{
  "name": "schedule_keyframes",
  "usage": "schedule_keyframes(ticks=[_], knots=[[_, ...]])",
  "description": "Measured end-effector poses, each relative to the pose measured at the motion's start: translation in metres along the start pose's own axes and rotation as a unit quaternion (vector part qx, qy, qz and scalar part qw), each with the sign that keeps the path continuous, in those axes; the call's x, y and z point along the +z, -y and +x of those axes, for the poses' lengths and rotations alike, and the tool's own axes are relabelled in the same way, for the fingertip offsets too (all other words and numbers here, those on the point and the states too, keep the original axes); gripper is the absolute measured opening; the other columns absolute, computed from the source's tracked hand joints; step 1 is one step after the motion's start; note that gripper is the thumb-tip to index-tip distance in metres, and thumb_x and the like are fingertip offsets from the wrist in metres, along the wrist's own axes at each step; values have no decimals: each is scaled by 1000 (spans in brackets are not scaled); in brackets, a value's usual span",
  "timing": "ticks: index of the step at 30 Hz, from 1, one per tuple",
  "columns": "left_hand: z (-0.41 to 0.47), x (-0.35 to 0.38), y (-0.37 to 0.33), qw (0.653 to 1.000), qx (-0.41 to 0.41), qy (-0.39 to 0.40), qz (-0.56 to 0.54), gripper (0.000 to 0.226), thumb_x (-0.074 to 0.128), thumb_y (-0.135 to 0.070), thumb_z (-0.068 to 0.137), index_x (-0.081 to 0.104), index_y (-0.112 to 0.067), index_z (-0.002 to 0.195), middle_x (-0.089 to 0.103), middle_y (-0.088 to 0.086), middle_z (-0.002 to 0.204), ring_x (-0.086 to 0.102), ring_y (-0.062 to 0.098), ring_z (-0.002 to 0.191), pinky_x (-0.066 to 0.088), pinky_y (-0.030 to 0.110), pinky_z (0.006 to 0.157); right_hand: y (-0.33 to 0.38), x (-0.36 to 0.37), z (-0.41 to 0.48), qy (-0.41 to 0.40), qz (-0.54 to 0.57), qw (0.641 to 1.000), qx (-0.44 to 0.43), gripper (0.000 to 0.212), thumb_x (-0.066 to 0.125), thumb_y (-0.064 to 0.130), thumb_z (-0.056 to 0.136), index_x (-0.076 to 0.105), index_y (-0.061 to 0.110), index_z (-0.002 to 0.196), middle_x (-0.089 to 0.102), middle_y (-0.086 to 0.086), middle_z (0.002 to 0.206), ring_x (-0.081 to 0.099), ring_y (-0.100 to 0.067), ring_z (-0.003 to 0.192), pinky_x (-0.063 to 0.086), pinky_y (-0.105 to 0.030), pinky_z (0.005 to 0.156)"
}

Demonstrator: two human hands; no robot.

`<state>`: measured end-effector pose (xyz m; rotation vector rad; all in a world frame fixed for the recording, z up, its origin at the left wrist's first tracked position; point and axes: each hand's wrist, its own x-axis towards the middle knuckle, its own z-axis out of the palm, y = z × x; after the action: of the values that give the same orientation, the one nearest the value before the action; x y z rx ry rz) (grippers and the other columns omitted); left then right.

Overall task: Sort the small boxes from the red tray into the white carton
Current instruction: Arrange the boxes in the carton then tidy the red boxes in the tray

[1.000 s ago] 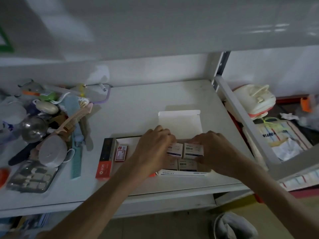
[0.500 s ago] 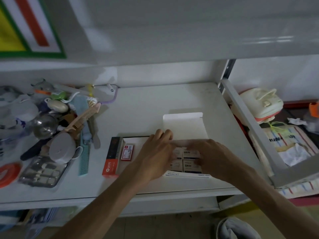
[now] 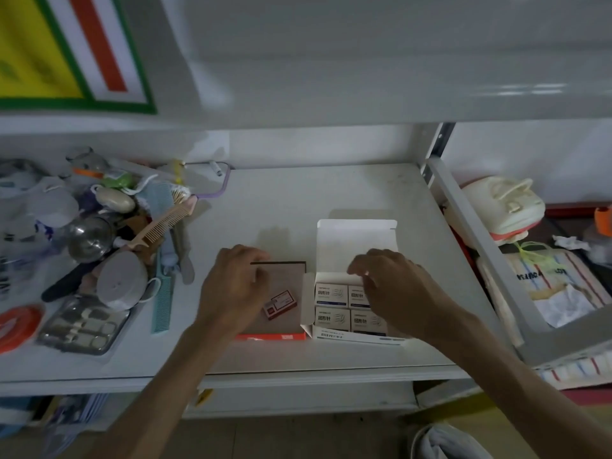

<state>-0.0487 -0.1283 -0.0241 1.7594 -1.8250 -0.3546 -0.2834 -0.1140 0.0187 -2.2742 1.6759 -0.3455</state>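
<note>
The white carton (image 3: pixel 356 238) lies open on the shelf, its lid flap standing up at the back. Several small white boxes (image 3: pixel 332 294) with blue print sit packed inside it. Left of it is the red tray (image 3: pixel 286 276), with one small red-and-white box (image 3: pixel 280 303) lying in it. My left hand (image 3: pixel 231 289) hovers over the tray's left part, fingers curled and apart, holding nothing. My right hand (image 3: pixel 394 286) is over the carton's right side with loosely bent fingers and nothing in it, hiding some of the boxes.
A heap of clutter fills the shelf's left: combs (image 3: pixel 162 223), a metal ball (image 3: pixel 89 238), a grey roll (image 3: pixel 121 279), a manicure set (image 3: pixel 84 321), an orange ring (image 3: pixel 18 326). A slanted metal frame (image 3: pixel 480 260) borders the right, with bags beyond.
My left hand moved from the carton's boxes left to the red tray. My right hand lifted off the boxes. The view tilted and the tray now shows more fully.
</note>
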Motion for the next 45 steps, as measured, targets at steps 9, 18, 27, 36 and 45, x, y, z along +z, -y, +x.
schedule_keyframes(ticks=[9,18,27,36,45], knots=[[-8,-24,46,975,30,205,83,67,65,-66,69,55,-35,127,41,-24,120,30,2,127,32,41,109,61,40,52,56,28,991,-120,24,53,10,85,65,13,105,67,-5,112,58,-23,106,42,-34,93],[-9,-23,67,962,68,257,62,125,84,-67,33,33,-37,143,33,-20,145,11,0,134,28,35,114,87,77,70,143,-231,955,-119,38,59,46,78,59,17,103,66,-7,104,58,-25,107,13,-49,111],[-16,-22,70,967,63,242,47,80,85,-63,39,59,-35,109,51,-20,109,24,3,121,39,34,102,84,70,75,183,-44,968,-166,43,73,16,70,59,20,111,63,2,106,56,-19,104,34,-36,94],[-19,-23,69,969,61,237,35,79,80,-69,42,59,-34,110,54,-16,119,23,1,124,40,34,102,80,89,84,75,-115,978,-159,25,62,27,82,57,12,101,69,-8,100,65,-28,97,39,-36,91],[-23,-17,70,971,68,223,57,77,78,-70,46,58,-29,107,58,-13,115,23,8,128,40,31,101,77,90,81,161,-115,966,-165,19,70,25,75,55,16,79,62,0,75,65,-24,82,48,-31,74]])
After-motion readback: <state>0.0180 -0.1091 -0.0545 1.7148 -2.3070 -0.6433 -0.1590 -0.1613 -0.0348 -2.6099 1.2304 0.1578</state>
